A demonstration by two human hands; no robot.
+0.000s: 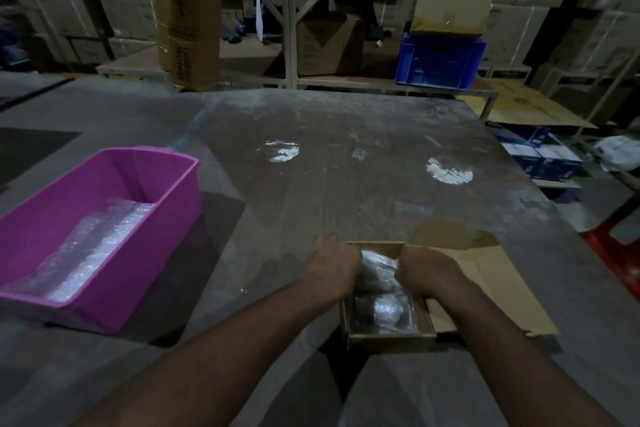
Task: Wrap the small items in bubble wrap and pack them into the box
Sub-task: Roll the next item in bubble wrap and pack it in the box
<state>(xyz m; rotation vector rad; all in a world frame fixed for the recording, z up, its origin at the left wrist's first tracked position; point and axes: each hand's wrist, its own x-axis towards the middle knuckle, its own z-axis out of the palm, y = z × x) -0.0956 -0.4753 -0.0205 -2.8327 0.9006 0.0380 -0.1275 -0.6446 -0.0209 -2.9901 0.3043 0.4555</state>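
Low in the frame, right of centre, our two hands meet over a small cardboard box [388, 336] that sits on the grey table [346, 166], its lid flap lying open to the right. Our left hand [334, 262] is at the box's far left corner, knuckles up, fingers curled down into the box; our right hand [424, 269] is curled the same way at the far right side. Between them we see a shiny plastic-wrapped bundle [379, 258] that both hands seem to grip, though the fingertips are hidden and we cannot tell how tightly. More bubble-wrapped items [384, 310] already lie inside the box, nearer the bottom edge of the frame. At the left of the frame stands a pink tub [166, 218] with a sheet of bubble wrap [93, 246] lying in it, well apart from the box.
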